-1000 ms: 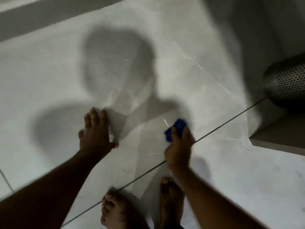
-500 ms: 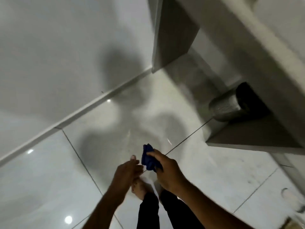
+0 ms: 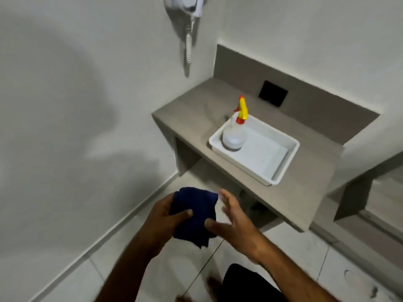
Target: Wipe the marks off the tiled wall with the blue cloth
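Between us and the wall (image 3: 65, 105), our left hand (image 3: 162, 219) grips the blue cloth (image 3: 194, 214); our right hand (image 3: 233, 221) hangs open; wiping seems paused.

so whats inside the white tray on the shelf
The white tray on the grey shelf holds one spray bottle with a yellow and red nozzle, standing in its left corner. The rest of the tray floor shows bare. What lies under the bottle is covered.

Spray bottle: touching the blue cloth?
Apart. The head view shows the spray bottle standing in the white tray on the shelf, while the blue cloth is held in the left hand below.
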### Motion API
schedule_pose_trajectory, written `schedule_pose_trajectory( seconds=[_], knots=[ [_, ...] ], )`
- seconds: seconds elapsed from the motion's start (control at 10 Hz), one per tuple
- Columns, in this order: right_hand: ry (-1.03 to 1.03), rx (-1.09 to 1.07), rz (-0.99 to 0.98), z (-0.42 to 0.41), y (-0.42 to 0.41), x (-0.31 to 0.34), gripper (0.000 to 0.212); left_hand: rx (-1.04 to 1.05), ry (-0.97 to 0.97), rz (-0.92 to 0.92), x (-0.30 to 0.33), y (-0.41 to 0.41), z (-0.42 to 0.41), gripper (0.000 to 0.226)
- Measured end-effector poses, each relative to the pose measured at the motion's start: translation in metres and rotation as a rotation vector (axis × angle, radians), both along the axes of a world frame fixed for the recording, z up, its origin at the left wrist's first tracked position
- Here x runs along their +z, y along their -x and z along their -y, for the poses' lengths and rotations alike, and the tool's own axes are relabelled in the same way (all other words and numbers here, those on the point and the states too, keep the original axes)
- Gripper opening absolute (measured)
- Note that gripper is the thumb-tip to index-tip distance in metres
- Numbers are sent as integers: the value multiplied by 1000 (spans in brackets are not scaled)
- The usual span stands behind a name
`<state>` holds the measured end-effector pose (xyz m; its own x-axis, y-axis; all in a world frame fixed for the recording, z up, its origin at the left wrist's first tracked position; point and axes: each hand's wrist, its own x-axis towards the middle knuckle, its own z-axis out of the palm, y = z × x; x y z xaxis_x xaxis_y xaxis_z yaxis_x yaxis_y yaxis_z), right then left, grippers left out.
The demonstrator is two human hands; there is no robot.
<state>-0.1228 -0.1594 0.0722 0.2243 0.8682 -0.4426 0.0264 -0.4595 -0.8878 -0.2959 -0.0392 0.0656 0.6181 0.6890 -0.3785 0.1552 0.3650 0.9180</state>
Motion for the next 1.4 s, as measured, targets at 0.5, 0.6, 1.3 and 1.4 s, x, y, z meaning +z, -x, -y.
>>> schedule_pose_trajectory(
  seconds=[0.5,0.6,1.3,1.4],
  knots=[
    [-51,-503,327,-42,-205,3,19,-147,-599,-411,26,-244,-43,35],
    [74,-465,517,-65,-254,-19,22,-214,-687,-536,4,-308,-55,37],
    [410,331,1334,-117,-282,-73,29,-372,-1214,-956,-47,-334,-56,25],
    [177,288,1339,-121,-258,-59,23,-284,-1312,-937,-26,-296,-64,19]
  ],
)
